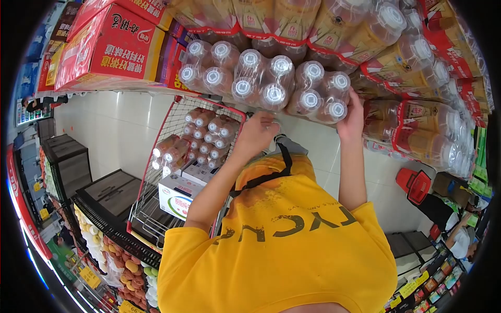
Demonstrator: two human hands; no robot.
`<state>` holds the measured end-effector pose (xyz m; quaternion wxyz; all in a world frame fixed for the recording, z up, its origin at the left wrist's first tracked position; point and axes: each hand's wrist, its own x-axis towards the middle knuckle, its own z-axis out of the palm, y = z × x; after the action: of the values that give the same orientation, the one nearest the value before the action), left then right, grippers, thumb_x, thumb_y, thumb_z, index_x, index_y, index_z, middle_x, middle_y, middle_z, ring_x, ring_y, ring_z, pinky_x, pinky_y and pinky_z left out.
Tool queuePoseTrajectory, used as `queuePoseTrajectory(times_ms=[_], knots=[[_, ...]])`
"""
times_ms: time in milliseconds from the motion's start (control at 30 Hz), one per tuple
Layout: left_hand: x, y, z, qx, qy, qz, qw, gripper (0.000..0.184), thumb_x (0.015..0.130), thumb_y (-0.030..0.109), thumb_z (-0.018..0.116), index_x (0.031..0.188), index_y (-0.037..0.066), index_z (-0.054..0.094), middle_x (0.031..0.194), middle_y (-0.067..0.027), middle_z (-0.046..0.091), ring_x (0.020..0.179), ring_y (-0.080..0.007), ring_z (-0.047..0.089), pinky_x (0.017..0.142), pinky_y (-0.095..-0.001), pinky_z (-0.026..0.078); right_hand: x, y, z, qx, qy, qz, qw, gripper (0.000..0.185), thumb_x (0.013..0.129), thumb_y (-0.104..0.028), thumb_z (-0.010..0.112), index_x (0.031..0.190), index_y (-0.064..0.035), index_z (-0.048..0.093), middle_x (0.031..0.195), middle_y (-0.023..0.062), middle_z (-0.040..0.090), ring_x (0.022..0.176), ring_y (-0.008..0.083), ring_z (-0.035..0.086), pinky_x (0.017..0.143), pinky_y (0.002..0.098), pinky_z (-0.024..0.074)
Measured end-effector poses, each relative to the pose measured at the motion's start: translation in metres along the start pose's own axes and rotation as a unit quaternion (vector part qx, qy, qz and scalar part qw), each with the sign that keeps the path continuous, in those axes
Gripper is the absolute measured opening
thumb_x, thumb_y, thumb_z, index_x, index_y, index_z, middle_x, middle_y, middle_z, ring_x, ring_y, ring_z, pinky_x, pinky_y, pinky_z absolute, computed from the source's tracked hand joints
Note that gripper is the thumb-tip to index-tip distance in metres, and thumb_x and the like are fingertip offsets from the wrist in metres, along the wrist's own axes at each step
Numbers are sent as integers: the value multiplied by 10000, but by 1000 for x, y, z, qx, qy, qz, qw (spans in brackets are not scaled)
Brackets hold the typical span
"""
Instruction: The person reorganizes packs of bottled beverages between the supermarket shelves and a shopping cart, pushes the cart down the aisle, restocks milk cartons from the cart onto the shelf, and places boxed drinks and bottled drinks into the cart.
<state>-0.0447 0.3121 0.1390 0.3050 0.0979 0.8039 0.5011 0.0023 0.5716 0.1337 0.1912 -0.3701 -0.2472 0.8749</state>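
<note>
A row of shrink-wrapped packs of plastic bottles (274,95), with white caps, sits at the front of the stacked display. My right hand (354,116) is pressed against the right end of the rightmost pack (308,100), its fingers around that side. Just below the front edge of the row, my left hand (259,131) has loosely bent fingers with no object visible in them. A shopping cart (180,101) stands by my left arm. In it are several similar bottle packs (209,136) and a white carton (175,195).
Red cartons (112,47) are stacked at the upper left, and more bottle packs (417,125) at the right. Fruit bins (122,261) line the lower left. A red basket (417,187) is near a person (459,237) at the right.
</note>
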Motion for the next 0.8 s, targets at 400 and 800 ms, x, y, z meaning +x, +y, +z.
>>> queuePoseTrajectory(times_ms=[400,800], knots=[[20,-8,-9,94,42,0,995,369,793,214,686,993,-91,630,951,-191,679,899,-246,662,800,-339,505,1,10,9,-2,25,-51,998,300,945,-169,525,1192,-1,557,1152,88,614,1056,211,591,908,345,484],[-59,-128,-34,-12,59,-76,995,332,847,271,653,1000,-23,632,942,-150,696,917,-251,682,816,-352,521,5,10,-40,-95,33,-63,993,305,945,-161,512,1184,16,579,1179,97,609,1108,195,559,956,332,433]])
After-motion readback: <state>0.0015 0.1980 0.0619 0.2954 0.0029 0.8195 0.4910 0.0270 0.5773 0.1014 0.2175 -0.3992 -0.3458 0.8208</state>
